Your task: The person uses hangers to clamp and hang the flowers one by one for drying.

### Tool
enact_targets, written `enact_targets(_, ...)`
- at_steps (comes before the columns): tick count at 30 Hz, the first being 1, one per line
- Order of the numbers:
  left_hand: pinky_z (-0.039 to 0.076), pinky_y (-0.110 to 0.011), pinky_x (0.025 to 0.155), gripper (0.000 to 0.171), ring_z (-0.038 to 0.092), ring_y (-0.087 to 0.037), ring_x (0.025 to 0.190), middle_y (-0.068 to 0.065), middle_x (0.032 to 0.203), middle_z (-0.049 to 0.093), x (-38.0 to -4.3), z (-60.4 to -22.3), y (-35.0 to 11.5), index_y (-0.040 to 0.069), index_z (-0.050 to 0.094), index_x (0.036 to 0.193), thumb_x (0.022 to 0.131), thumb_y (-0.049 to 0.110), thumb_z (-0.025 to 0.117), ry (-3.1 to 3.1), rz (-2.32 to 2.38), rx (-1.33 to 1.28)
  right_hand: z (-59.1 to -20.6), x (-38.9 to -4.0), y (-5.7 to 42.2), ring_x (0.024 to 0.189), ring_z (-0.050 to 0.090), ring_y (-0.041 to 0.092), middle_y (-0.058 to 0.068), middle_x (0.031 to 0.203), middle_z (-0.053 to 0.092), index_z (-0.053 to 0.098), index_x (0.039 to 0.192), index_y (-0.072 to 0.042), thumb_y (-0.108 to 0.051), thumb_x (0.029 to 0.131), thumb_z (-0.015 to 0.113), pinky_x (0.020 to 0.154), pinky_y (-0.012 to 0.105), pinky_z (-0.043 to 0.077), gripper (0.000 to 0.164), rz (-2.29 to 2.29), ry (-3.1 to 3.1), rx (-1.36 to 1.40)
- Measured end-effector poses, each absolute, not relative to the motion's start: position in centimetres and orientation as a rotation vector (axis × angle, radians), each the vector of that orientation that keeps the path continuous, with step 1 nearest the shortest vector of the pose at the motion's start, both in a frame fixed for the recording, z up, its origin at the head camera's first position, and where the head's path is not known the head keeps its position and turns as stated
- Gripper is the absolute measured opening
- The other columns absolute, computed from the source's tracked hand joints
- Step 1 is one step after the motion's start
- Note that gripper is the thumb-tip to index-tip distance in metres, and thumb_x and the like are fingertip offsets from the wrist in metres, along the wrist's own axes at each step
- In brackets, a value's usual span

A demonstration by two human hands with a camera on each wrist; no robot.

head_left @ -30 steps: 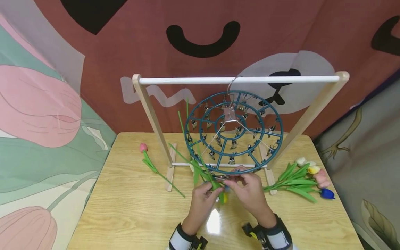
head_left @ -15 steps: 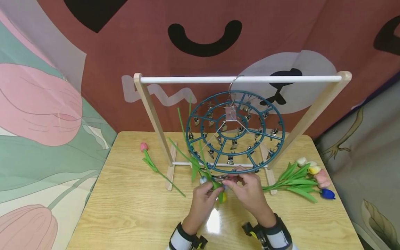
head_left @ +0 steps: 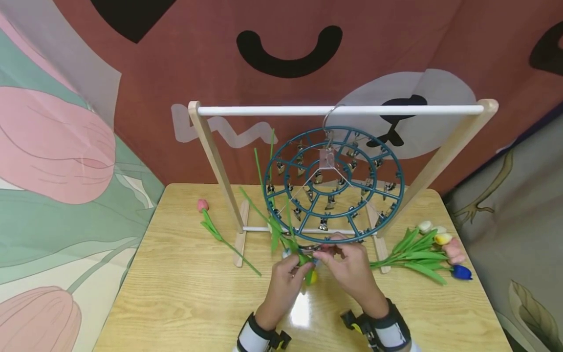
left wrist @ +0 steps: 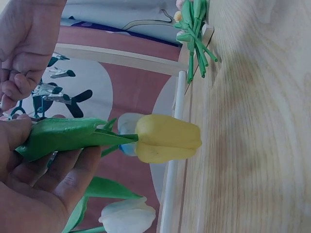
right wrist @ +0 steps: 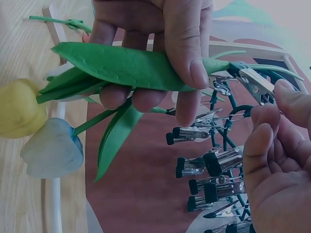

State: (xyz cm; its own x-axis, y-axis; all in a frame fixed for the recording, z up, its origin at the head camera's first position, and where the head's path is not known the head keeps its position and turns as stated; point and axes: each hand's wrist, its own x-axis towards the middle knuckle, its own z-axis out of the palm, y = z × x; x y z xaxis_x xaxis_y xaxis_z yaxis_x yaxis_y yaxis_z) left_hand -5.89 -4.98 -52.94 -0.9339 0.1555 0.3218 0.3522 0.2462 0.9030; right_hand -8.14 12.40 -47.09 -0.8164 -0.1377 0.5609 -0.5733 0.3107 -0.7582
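Observation:
My left hand (head_left: pixel 283 283) pinches a yellow tulip (left wrist: pixel 167 138) by its green leaves and stem, with the bloom pointing down. My right hand (head_left: pixel 349 266) grips a metal clip (right wrist: pixel 255 83) at the near edge of a round blue clip hanger (head_left: pixel 347 240). The tulip's stem passes at the clip's jaws; whether they bite on it I cannot tell. A white-and-blue tulip (right wrist: pixel 52 148) hangs head-down beside the yellow one. Another white tulip (left wrist: pixel 127 216) hangs farther off. Several clips (right wrist: pixel 221 160) dangle from the hanger.
The hanger hooks onto the white bar (head_left: pixel 264 111) of a wooden stand (head_left: pixel 215 161). A pink tulip (head_left: pixel 203 205) lies on the table (head_left: pixel 176 303) at the left. At the right lies a bunch of tulips (head_left: pixel 418 253) in white, yellow, pink and blue.
The hanger has swung slightly right, and the green stems at its left have shifted with it. Both hands stay almost in place, holding the same tulip and clip.

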Motion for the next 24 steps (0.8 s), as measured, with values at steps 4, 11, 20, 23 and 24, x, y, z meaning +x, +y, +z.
enact_targets(4, 0.063, -0.021, 0.063, 0.01, 0.07, -0.016, 0.076, -0.006, 0.093, 0.076, -5.8, -53.0, -5.0, 0.007, 0.072, 0.097, 0.1, 0.015, 0.067, -2.342, -1.774, -0.502, -46.9, -8.1, 12.4, 0.069, 0.062, 0.006, 0.003, 0.081, 0.071, 0.073, 0.092, -0.008, 0.006, 0.074, 0.086, 0.06, 0.015, 0.057, 0.026, 1.527, -2.2, 0.622)
enact_targets(11, 0.066, -0.024, 0.071, 0.012, 0.073, -0.02, 0.087, -0.009, 0.102, 0.076, -5.6, -52.6, -5.0, 0.005, 0.071, 0.102, 0.101, 0.016, 0.065, -2.327, -1.878, -0.502, -46.8, -7.9, 12.3, 0.073, 0.064, 0.005, 0.006, 0.084, 0.072, 0.073, 0.094, -0.005, 0.007, 0.075, 0.085, 0.063, 0.016, 0.06, 0.025, 1.58, -2.202, 0.601)
enact_targets(20, 0.067, -0.029, 0.076, 0.017, 0.076, -0.019, 0.093, -0.014, 0.106, 0.076, -5.6, -52.9, -4.9, 0.003, 0.072, 0.108, 0.102, 0.018, 0.065, -2.25, -2.054, -0.465, -47.3, -7.5, 12.3, 0.077, 0.062, 0.004, 0.002, 0.086, 0.069, 0.069, 0.1, -0.005, 0.003, 0.082, 0.082, 0.071, 0.021, 0.063, 0.023, 1.623, -2.343, 0.52)
enact_targets(23, 0.067, -0.031, 0.08, 0.017, 0.075, -0.023, 0.1, -0.019, 0.115, 0.074, -5.6, -53.0, -5.0, 0.002, 0.071, 0.111, 0.101, 0.014, 0.066, -2.206, -2.133, -0.432, -48.0, -7.2, 12.7, 0.078, 0.063, 0.004, 0.001, 0.089, 0.072, 0.071, 0.108, -0.007, 0.0, 0.085, 0.081, 0.072, 0.023, 0.063, 0.027, 1.56, -2.404, 0.565)
enact_targets(24, 0.067, -0.032, 0.082, 0.017, 0.075, -0.025, 0.103, -0.021, 0.118, 0.073, -5.6, -53.0, -5.0, 0.001, 0.071, 0.112, 0.101, 0.013, 0.067, -2.193, -2.156, -0.419, -48.3, -7.0, 13.0, 0.079, 0.064, 0.004, 0.001, 0.091, 0.073, 0.071, 0.112, -0.007, -0.001, 0.086, 0.08, 0.072, 0.023, 0.062, 0.028, 1.548, -2.423, 0.584)
